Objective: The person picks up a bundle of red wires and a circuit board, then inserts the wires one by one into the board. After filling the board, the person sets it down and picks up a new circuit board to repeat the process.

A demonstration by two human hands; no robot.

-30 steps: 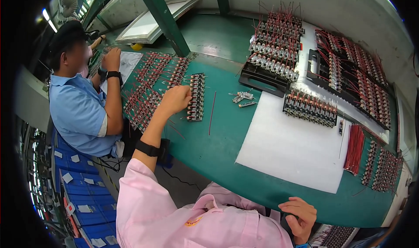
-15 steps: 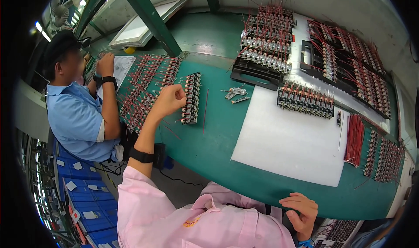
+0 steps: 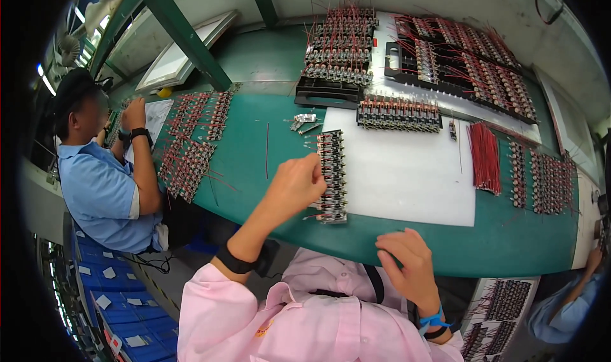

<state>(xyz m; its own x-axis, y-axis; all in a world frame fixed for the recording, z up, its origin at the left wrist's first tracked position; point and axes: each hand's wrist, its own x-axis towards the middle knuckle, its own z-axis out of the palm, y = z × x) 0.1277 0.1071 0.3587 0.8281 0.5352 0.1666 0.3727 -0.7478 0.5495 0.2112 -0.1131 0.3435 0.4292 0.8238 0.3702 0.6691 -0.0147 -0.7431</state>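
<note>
My left hand (image 3: 294, 185) is closed at the left long edge of a strip of small circuit boards (image 3: 332, 177). The strip carries a row of small parts, with thin leads poking out on its left side, and it overlaps the left edge of a white foam sheet (image 3: 414, 184). By the near table edge, my right hand (image 3: 407, 261) is raised with fingers apart, holding nothing. A similar strip of boards (image 3: 400, 115) rests along the far edge of the sheet. Beside it lies one small separate board (image 3: 452, 130).
Right of the sheet lie a bundle of red wires (image 3: 485, 158) and board strips (image 3: 552, 182). Black trays (image 3: 328, 93) and wired boards stand at the back. Wired boards (image 3: 186, 168) lie left, near a co-worker in blue (image 3: 102, 184). A green post (image 3: 181, 37) rises behind.
My left hand has carried the strip rightward and nearer, from the green tabletop to the foam sheet's left edge. My right hand has risen slightly. The whole view has shifted.
</note>
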